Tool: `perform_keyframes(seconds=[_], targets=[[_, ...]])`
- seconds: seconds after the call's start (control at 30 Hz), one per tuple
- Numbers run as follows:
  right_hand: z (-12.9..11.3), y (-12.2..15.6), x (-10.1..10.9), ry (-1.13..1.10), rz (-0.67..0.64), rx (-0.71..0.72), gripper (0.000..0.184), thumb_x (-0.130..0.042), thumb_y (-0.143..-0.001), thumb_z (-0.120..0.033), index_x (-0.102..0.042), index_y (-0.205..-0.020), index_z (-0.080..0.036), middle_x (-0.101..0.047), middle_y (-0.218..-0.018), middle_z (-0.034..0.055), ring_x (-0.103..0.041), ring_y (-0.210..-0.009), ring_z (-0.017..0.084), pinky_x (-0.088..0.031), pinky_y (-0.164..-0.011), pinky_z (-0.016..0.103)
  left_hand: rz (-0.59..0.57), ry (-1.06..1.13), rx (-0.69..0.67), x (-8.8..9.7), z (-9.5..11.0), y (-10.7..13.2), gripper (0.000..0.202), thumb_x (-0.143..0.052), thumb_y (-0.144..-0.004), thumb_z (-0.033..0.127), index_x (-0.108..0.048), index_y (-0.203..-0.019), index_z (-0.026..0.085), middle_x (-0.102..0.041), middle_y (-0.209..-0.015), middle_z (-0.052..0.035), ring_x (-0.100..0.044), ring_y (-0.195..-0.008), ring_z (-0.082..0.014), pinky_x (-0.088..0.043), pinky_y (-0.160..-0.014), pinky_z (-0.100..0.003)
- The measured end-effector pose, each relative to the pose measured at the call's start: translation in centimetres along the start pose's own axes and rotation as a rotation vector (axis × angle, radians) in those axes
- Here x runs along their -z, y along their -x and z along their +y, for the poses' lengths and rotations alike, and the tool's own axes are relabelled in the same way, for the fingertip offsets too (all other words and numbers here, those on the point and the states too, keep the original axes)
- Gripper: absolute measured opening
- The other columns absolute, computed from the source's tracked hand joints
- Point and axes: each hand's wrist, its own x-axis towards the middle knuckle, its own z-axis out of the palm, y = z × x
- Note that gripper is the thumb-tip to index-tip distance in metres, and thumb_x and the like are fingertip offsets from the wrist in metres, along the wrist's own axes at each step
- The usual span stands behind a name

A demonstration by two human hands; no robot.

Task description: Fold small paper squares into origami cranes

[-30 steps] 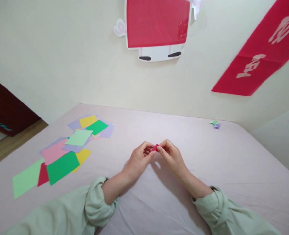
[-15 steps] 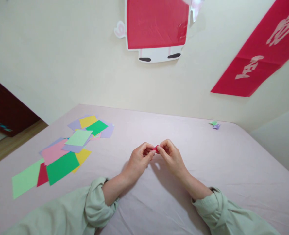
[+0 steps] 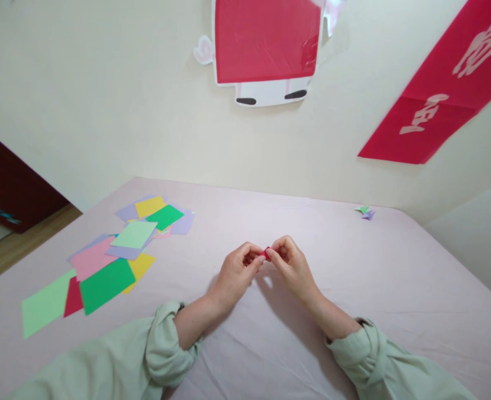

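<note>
A small folded piece of red paper [image 3: 266, 253] is pinched between my two hands, above the pale pink cloth surface [image 3: 245, 355]. My left hand [image 3: 238, 270] grips its left side with thumb and fingertips. On its right side, my right hand [image 3: 291, 264] holds it the same way, thumb toward me. Most of the paper is covered by my fingers, so its folded shape cannot be made out.
Loose coloured paper sheets, among them a dark green sheet [image 3: 108, 286] and a pink sheet [image 3: 93, 258], lie overlapping at the left. Small folded green [image 3: 362, 209] and purple [image 3: 368, 215] paper pieces rest at the far right. A wall [image 3: 166, 128] rises behind.
</note>
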Motion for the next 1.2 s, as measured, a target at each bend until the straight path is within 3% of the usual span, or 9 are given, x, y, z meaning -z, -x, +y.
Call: perform_keyframes(seconds=[0.17,0.33,0.53,0.77,1.2], targets=[[0.13,-0.08,0.11,-0.043,-0.050,-0.035,0.016,-0.058,-0.087,-0.034,-0.055,-0.094,-0.020,-0.060,-0.074,-0.0004,-0.057,-0.069,0.015,-0.045,-0.066,0.029,-0.006,-0.015,-0.008,0.08,-0.11,0.05,0.014,-0.058,-0.084,0.029,-0.062,-0.085,0.016,-0.062,-0.075,-0.0002,-0.056,-0.068,-0.0119,-0.043,-0.065,-0.022],[0.04,-0.16,0.39,0.011,-0.086,-0.042,0.017,-0.057,-0.087,-0.034,-0.060,-0.080,-0.019,-0.061,-0.074,0.0010,-0.057,-0.070,0.015,-0.045,-0.067,0.028,-0.009,-0.016,-0.011,0.10,-0.13,0.07,0.012,-0.057,-0.084,0.027,-0.062,-0.084,0.016,-0.060,-0.072,0.0007,-0.054,-0.066,-0.0116,-0.042,-0.063,-0.022],[-0.06,-0.18,0.49,0.032,-0.048,-0.017,0.018,-0.056,-0.088,-0.034,-0.059,-0.079,-0.019,-0.060,-0.074,0.0004,-0.056,-0.070,0.015,-0.044,-0.067,0.027,-0.007,-0.020,0.026,0.07,-0.55,-0.15,0.015,-0.059,-0.083,0.030,-0.060,-0.083,0.016,-0.059,-0.073,0.0011,-0.052,-0.066,-0.0109,-0.041,-0.062,-0.022],[-0.31,-0.24,0.57,0.034,-0.029,0.007,0.017,-0.057,-0.088,-0.034,-0.060,-0.080,-0.019,-0.061,-0.073,0.0002,-0.056,-0.070,0.014,-0.044,-0.068,0.026,-0.045,0.023,0.081,0.08,-0.47,0.02,0.020,-0.056,-0.084,0.035,-0.057,-0.078,0.016,-0.051,-0.063,0.0041,-0.044,-0.054,-0.0086,-0.034,-0.049,-0.020],[-0.07,-0.01,0.44,0.042,-0.016,0.044,0.016,-0.055,-0.090,-0.032,-0.059,-0.080,-0.020,-0.061,-0.075,0.0012,-0.057,-0.072,0.016,-0.044,-0.069,0.028,-0.053,0.179,0.178,0.06,-0.30,-0.28,0.021,-0.061,-0.078,0.036,-0.055,-0.073,0.017,-0.054,-0.064,0.0031,-0.049,-0.057,-0.0088,-0.038,-0.054,-0.020]])
